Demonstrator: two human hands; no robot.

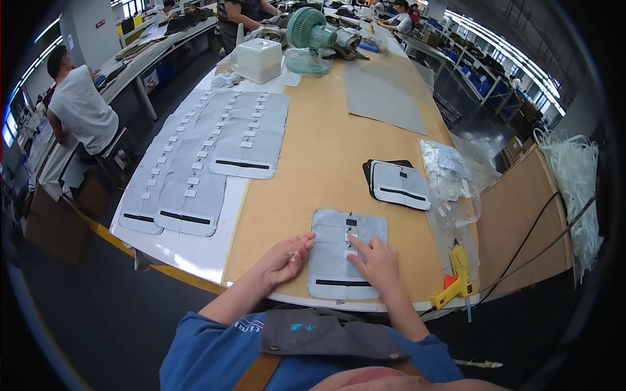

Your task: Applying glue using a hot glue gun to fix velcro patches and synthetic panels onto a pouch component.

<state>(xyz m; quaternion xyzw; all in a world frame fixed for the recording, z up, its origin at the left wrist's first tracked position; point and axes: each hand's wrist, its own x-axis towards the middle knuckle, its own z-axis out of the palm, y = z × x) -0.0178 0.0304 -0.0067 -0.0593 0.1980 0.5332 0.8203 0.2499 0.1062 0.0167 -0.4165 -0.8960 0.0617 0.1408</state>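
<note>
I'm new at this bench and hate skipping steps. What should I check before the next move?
1. Panel flat on the table: ok, it appears flat.
2. Right hand on the panel: ok, at the white tags.
3. Left hand empty: cannot tell; it is curled.
4. Glue gun nearby: ok, at the table's right edge.
5. Glue gun hot: cannot tell.
6. Stack apart from the panel: ok, beyond it to the right.

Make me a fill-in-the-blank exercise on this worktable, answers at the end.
1. The right hand has its index fingertip at a small ____ tag.
2. The strip along the near edge of the panel under that hand is ____ in colour.
3. The glue gun lies to the ____ of that panel.
4. The fan is ____ in colour.

Missing words: white; black; right; green.
</note>
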